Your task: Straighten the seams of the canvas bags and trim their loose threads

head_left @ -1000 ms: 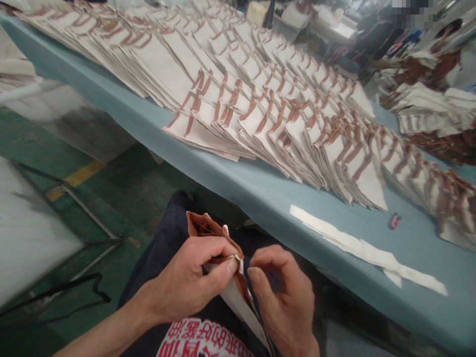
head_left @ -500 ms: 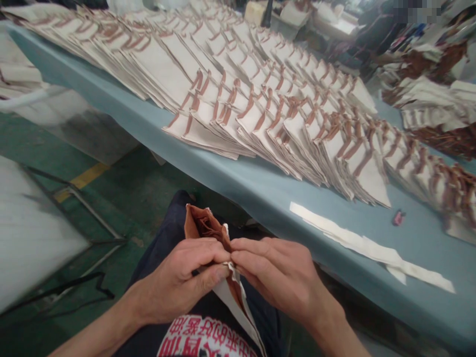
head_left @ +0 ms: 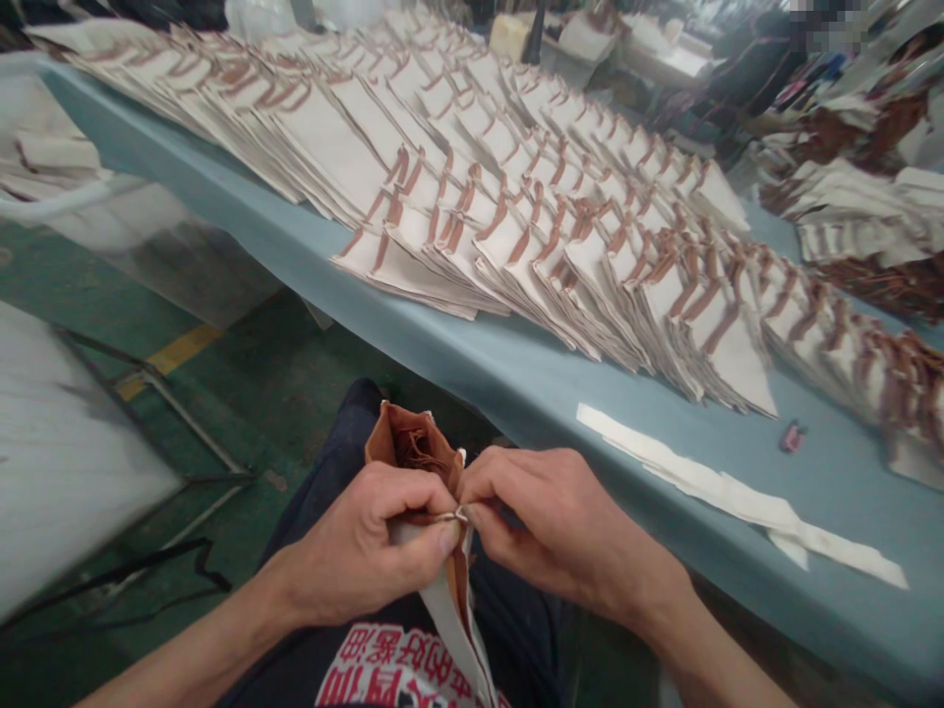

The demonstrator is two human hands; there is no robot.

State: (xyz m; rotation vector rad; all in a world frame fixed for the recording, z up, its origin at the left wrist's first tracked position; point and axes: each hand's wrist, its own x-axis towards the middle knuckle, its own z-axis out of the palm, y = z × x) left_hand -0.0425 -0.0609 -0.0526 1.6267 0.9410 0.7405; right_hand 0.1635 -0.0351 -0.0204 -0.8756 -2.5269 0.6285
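Over my lap I hold a cream fabric piece with a brown lining (head_left: 383, 440), like a small cloth bag, its brown side gaping at the far end with loose brown strips inside. My left hand (head_left: 373, 536) pinches its edge between thumb and forefinger. Close against it, my right hand (head_left: 550, 521) pinches the same edge, fingertips nearly touching the left thumb. A cream strip of the piece hangs down toward my printed apron (head_left: 398, 664). The exact fold between the fingertips is partly hidden.
A blue-covered table (head_left: 508, 379) runs diagonally ahead, bearing rows of stacked cream-and-brown fabric pieces (head_left: 428, 246). Cream strips (head_left: 708, 482) and a small pink object (head_left: 793, 437) lie near its front edge. A white bin (head_left: 177, 251) and a white panel on a metal frame (head_left: 74, 472) stand left.
My right hand has curled from flatter fingers into a tight pinch and its wrist has swung out to the right. The fabric piece has shifted slightly; my left hand keeps its grip.
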